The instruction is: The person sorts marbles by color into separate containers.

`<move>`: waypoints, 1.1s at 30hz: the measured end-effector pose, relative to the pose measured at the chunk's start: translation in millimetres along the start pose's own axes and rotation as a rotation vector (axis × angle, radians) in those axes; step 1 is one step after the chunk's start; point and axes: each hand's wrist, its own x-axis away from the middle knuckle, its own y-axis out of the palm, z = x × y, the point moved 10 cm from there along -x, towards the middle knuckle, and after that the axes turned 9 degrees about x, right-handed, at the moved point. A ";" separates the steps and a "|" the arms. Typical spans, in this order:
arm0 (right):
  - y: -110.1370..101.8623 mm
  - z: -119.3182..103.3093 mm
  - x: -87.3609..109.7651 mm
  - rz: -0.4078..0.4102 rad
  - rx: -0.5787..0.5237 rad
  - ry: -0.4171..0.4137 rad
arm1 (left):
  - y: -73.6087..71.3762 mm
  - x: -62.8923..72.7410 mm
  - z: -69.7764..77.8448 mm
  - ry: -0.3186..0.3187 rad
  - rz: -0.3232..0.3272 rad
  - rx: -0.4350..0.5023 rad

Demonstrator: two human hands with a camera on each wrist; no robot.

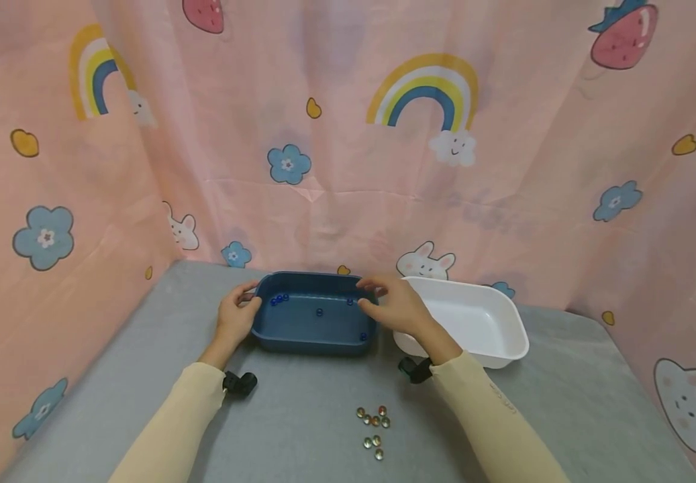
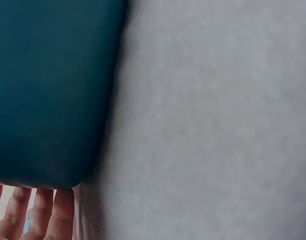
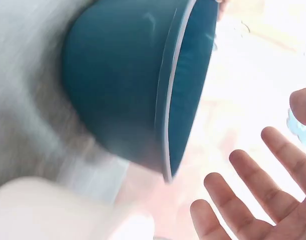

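Note:
A dark blue plastic basin (image 1: 314, 347) stands on the grey table with several small blue marbles (image 1: 319, 312) scattered over its floor; a group of them lies near its left end. My left hand (image 1: 236, 314) holds the basin's left end, thumb at the rim. In the left wrist view, its fingers (image 2: 42, 212) lie against the end wall. At the basin's right end is my right hand (image 1: 397, 307), fingers spread and holding nothing. The right wrist view shows its fingers (image 3: 245, 212) apart from the basin's rim (image 3: 169, 115).
A white basin (image 1: 474, 315) stands to the right, partly covered by my right hand and forearm. Several clear, amber-tinted glass marbles (image 1: 375, 420) lie on the table in front, between the forearms. A pink printed curtain (image 1: 335, 221) hangs along the table's back and sides.

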 end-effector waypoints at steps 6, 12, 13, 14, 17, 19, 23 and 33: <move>-23.1 16.6 15.4 0.072 0.000 0.006 | 0.1 -1.0 -4.3 -0.021 -0.009 -0.012; -41.5 37.1 31.2 0.129 0.028 0.035 | -0.2 0.0 -1.9 -0.025 -0.008 -0.015; -44.1 40.3 34.0 0.138 0.030 0.040 | -0.3 0.3 -1.4 -0.026 -0.008 -0.015; -46.4 43.6 36.8 0.145 0.029 0.048 | -0.5 0.4 -1.3 -0.026 -0.008 -0.015; -52.4 53.3 45.1 0.165 0.021 0.060 | -0.7 1.2 -1.1 -0.028 -0.010 -0.018; -55.9 60.4 50.3 0.180 0.014 0.067 | -1.1 1.8 -1.2 -0.027 -0.012 -0.022; -63.8 76.6 62.1 0.218 0.011 0.082 | -1.4 1.6 -2.6 -0.025 -0.013 -0.022; -90.2 120.9 94.7 0.330 0.095 0.111 | -0.6 -1.0 -2.4 -0.015 -0.012 -0.022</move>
